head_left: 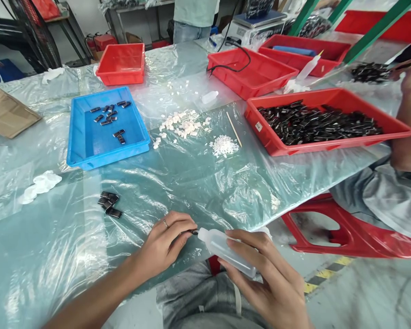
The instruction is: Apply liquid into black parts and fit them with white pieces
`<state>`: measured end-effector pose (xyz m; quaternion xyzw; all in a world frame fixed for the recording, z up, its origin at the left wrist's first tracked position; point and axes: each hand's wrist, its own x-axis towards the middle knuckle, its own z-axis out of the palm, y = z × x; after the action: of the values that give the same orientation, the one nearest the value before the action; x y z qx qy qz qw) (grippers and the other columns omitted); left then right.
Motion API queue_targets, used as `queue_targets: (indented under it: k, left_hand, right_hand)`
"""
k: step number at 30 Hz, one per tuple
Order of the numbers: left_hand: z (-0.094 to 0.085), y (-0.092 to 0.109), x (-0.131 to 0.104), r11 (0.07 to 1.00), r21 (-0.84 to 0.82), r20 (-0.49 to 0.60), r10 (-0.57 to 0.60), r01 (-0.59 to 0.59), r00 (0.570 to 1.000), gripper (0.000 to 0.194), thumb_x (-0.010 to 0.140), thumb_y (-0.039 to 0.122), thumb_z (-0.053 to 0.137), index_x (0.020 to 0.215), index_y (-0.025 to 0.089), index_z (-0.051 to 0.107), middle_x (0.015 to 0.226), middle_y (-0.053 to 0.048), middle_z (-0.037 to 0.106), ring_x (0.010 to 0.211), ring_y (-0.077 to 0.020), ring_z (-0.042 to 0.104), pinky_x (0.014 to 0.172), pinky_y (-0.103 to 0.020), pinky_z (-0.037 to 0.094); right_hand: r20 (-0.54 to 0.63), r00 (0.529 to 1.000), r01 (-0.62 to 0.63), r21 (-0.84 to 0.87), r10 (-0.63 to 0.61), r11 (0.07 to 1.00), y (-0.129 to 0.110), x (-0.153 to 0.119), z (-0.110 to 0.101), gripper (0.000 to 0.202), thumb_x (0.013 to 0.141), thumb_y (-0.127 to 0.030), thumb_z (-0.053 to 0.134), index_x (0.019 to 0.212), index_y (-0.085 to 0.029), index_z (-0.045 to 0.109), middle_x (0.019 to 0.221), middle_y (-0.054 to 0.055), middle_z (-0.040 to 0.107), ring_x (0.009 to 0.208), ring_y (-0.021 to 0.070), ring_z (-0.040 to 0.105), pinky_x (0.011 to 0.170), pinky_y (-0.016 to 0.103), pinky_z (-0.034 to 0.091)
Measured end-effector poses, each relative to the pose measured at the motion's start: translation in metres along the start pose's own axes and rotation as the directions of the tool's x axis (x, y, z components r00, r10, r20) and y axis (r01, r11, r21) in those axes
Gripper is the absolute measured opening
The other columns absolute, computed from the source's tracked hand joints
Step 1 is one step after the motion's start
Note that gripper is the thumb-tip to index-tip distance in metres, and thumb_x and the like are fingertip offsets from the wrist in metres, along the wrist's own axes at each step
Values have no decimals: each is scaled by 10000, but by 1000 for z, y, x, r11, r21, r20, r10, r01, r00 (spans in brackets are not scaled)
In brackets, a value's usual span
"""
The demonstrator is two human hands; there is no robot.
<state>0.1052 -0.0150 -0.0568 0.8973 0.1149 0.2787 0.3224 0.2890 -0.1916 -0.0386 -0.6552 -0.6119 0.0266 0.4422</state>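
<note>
My right hand (267, 278) holds a clear squeeze bottle (222, 249) at the table's near edge, its nozzle pointing left. My left hand (166, 244), with a ring on one finger, pinches a small black part (194, 232) right at the nozzle tip. A small heap of the same black parts (108, 203) lies on the plastic sheet to the left of my left hand. Further back sit a heap of white pieces (183, 124), a smaller heap of white bits (223, 145) and a thin wooden stick (233, 129).
A blue tray (89, 151) holds several black parts. A red tray (332, 145) full of black parts stands at the right, with more red trays (123, 75) behind. Another person's arm (407, 132) is at the right edge; a red stool (329, 228) stands below. Someone stands at the back.
</note>
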Motion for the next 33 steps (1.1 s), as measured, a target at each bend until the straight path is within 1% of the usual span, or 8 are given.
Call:
queue_targets:
  k: [5,9,13,21,23,25,29,33]
  left_hand:
    - [2,0,1,999,23,-21,25,-24,999,201,1120,181,480,1265,222,614,1159,-101,746,1023,-197,769,853,-310,670]
    - [3,0,2,998,36,-29,43,-42,999,198,1121,170,478,1247,198,628,1150,-101,758,1034,-194,770,865,-318,682]
    - [4,-1,2,998,4,-45,56,-56,997,191,1108,160,509,1243,173,644,1133,-116,773,1039,-209,775,872,-331,686]
    - [2,-2,0,997,-70,4,13,-13,1000,224,1098,149,526,1291,193,630,1229,-123,806,1094,-227,802,880,-339,709]
    - [2,-1,0,997,-81,15,6,-5,1000,248,1096,142,526,1315,205,623,1222,-112,816,1102,-227,806,878,-341,718]
    - [3,-1,0,996,-93,7,2,-2,1000,251,1093,143,538,1319,210,625,1198,-104,827,1099,-231,813,886,-350,725]
    - [4,-2,0,992,-123,-39,-19,14,999,215,1087,177,584,1292,220,634,1142,-80,839,990,-208,840,827,-317,738]
    - [5,-2,-2,990,-135,-94,-40,28,995,285,1032,242,705,1303,203,625,1020,-60,793,740,-142,786,670,-254,703]
  right_hand:
    - [12,999,-34,34,33,999,-1,7,-3,539,920,-152,727,1405,-352,606,1156,93,789,968,297,783,790,432,684]
    - [-13,1000,13,28,-13,1000,-2,13,-5,430,897,-143,735,1297,-281,661,1106,102,792,904,289,777,736,411,692]
    - [-6,999,48,-8,-48,999,-3,7,-6,503,880,-90,731,1346,-270,669,1177,113,769,950,280,772,763,394,694]
    - [29,996,87,-100,-85,991,-4,-5,-4,652,873,-101,736,1472,-338,634,1268,80,756,989,290,764,774,417,695]
    - [-3,1000,21,-26,-21,999,-4,-3,-2,619,872,-124,747,1436,-359,648,1246,75,762,976,291,762,769,427,692]
    - [-19,994,-109,99,111,989,-1,-1,-2,513,882,-201,761,1353,-382,668,1192,66,770,986,297,760,767,441,686]
    - [-17,910,-381,354,413,854,9,2,-1,279,890,-363,786,1152,-410,701,1102,42,786,1061,292,763,793,402,683]
    - [2,845,-460,513,535,725,15,2,1,250,865,-420,827,1100,-422,740,1064,25,799,1035,246,775,787,320,682]
